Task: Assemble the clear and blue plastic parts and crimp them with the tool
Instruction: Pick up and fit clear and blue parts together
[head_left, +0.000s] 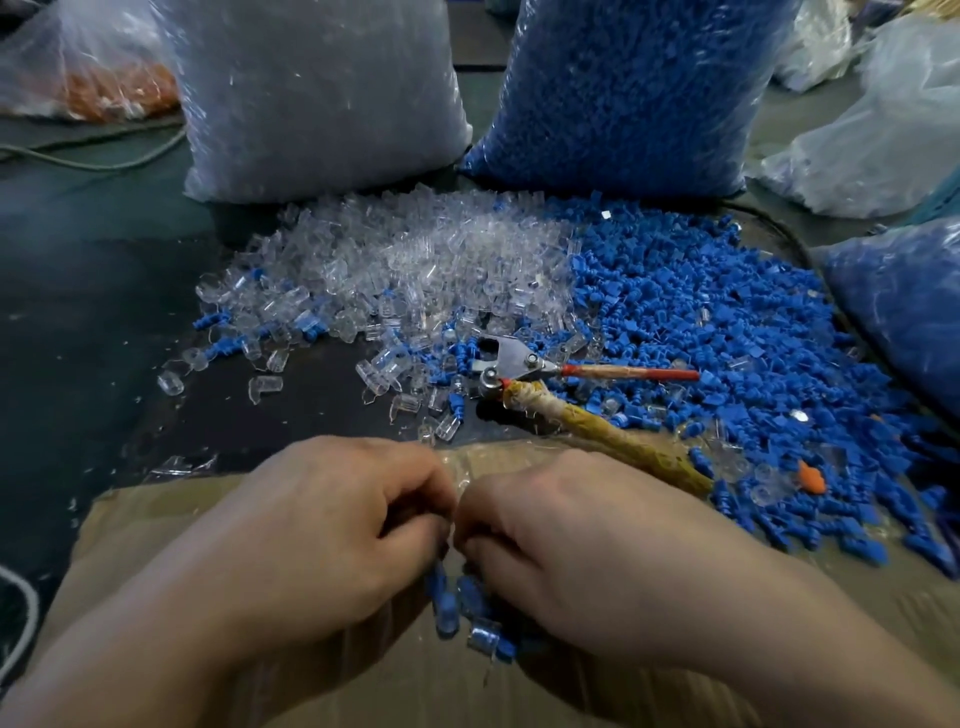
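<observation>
Working low over the cardboard (156, 545), left hand (332, 525) and right hand (571, 535) set knuckle to knuckle, fingers of both curled in tight, tips brought together. Pinching, by the look of it, a small clear piece (453, 501) at the seam between the two hands. Mostly hidden by the fingers, so cannot tell whether a blue plug sits in it yet.

Directly under the hands, back toward the wrists: a little heap of joined pieces (457, 608), blue inside clear. Well ahead of the left fingertips: the loose clear parts (415, 260). Ahead of and out past the right hand: the loose blue parts (701, 322). Just ahead of the right knuckles, lying untouched: the crimping tool (511, 364), metal head toward the clear heap, one red handle pointing away to the right, one yellow-wrapped handle running back beside the right hand.

Judging the handling: tiny, near weightless, hard moulded plastic, probably slick and quick to pop out of a loose pinch. Best held by the side walls of the clear shell with thumb and forefinger, leaving the open end free. Best to take the blue plug by its broad end and push straight in. Beware of cracking thin clear walls with a skewed squeeze. For the tool, rigid and far heavier, grip far back on both handles.
</observation>
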